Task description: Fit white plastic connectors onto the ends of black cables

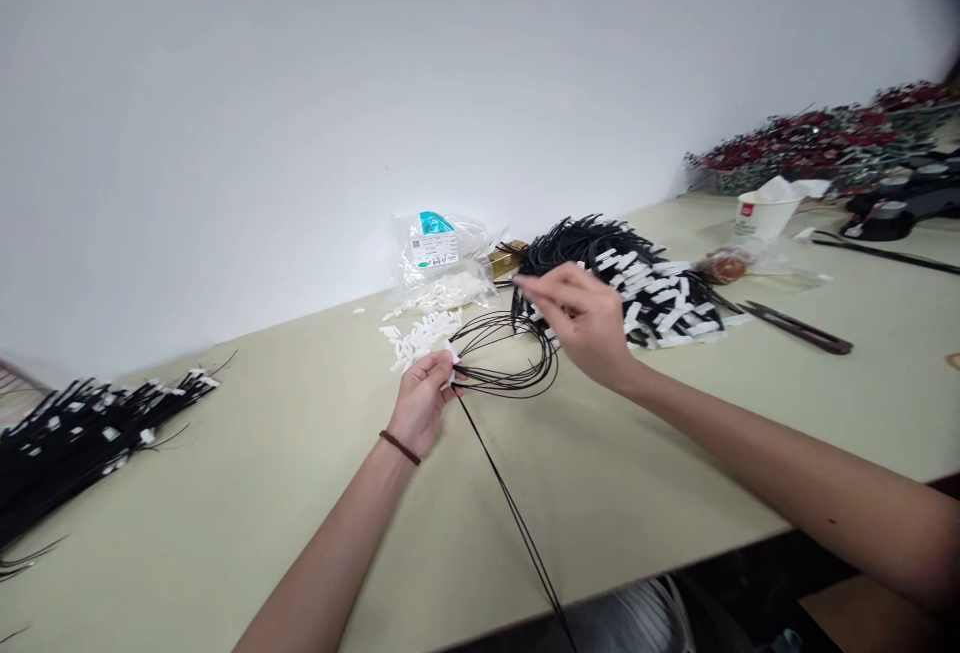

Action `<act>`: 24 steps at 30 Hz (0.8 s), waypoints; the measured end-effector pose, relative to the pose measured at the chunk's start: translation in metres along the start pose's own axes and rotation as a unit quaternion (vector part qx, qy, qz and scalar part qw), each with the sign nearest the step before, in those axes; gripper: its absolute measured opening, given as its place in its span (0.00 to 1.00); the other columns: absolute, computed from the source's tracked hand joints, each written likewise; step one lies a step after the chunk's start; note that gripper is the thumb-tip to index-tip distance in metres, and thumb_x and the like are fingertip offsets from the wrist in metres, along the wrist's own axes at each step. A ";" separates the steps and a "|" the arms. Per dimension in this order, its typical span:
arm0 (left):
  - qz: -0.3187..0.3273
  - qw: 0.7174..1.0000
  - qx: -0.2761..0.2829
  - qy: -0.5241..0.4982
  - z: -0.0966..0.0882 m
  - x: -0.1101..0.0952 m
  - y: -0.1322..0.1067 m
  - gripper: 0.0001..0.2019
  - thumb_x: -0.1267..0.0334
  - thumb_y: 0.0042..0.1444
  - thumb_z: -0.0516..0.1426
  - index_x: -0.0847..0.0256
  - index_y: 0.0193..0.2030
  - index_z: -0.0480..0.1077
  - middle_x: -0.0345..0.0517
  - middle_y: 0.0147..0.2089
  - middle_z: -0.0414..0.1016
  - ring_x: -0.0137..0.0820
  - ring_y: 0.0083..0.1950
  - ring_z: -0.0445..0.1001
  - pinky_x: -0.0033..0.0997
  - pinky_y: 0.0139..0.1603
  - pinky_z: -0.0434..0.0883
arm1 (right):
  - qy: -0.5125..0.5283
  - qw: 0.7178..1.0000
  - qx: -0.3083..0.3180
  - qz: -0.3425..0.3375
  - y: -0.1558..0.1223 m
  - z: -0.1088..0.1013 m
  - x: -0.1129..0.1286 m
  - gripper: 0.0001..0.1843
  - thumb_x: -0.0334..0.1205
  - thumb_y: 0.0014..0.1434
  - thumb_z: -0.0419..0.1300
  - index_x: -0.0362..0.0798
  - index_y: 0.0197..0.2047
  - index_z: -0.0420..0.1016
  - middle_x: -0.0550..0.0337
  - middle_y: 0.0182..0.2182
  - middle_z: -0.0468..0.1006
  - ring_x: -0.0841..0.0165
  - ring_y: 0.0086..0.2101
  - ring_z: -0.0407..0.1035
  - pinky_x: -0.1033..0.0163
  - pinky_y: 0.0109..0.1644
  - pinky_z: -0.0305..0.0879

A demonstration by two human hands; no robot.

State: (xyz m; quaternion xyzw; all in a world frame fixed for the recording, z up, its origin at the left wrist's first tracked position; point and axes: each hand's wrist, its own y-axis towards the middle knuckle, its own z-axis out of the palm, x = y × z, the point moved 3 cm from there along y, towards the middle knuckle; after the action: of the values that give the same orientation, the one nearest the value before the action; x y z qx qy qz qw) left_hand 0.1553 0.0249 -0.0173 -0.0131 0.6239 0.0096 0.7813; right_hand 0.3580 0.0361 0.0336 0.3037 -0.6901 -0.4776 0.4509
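Observation:
My left hand is closed on the white connector end of a coil of thin black cable. The coil's loops spread to the right above the table. A pair of black strands drops from the left hand past the table's front edge. To the right and above the coil, my right hand is raised with thumb and index fingertips close together in a pinch, slightly blurred. Whatever may be between those fingertips is too small to make out. Loose white connectors lie just beyond the left hand.
Behind my right hand is a heap of black cables with white connectors. A clear plastic bag leans by the wall. Snips and a paper cup stand right. More cable bundles lie left; red-and-green wired parts are far right.

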 end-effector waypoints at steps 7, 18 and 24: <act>0.021 0.999 0.043 -0.009 0.005 -0.003 -0.002 0.14 0.57 0.38 0.65 0.64 0.24 0.69 0.40 0.24 0.68 0.23 0.26 0.64 0.22 0.24 0.63 | -0.070 0.972 0.143 -0.172 -0.024 0.021 0.019 0.06 0.33 0.57 0.57 0.47 0.30 0.73 0.62 0.22 0.70 0.72 0.26 0.55 0.66 0.30 0.54; 0.040 0.998 0.048 0.010 0.006 -0.005 -0.003 0.14 0.55 0.39 0.64 0.64 0.24 0.69 0.41 0.26 0.69 0.24 0.27 0.65 0.22 0.25 0.64 | -0.068 0.973 0.149 -0.162 -0.022 0.019 0.028 0.08 0.31 0.54 0.55 0.46 0.24 0.67 0.63 0.19 0.63 0.72 0.26 0.51 0.67 0.29 0.49; 0.047 0.997 0.049 0.020 0.006 -0.005 -0.004 0.14 0.55 0.39 0.64 0.64 0.25 0.70 0.41 0.26 0.69 0.24 0.27 0.65 0.23 0.25 0.64 | -0.074 0.972 0.158 -0.156 -0.022 0.019 0.027 0.08 0.31 0.54 0.55 0.46 0.24 0.66 0.63 0.19 0.63 0.71 0.26 0.51 0.67 0.29 0.49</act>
State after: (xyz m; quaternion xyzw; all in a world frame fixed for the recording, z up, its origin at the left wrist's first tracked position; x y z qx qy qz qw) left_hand 0.1603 0.0214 -0.0106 0.0544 0.6393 0.0160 0.7668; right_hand 0.3289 0.0128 0.0194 0.4387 -0.7326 -0.4480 0.2649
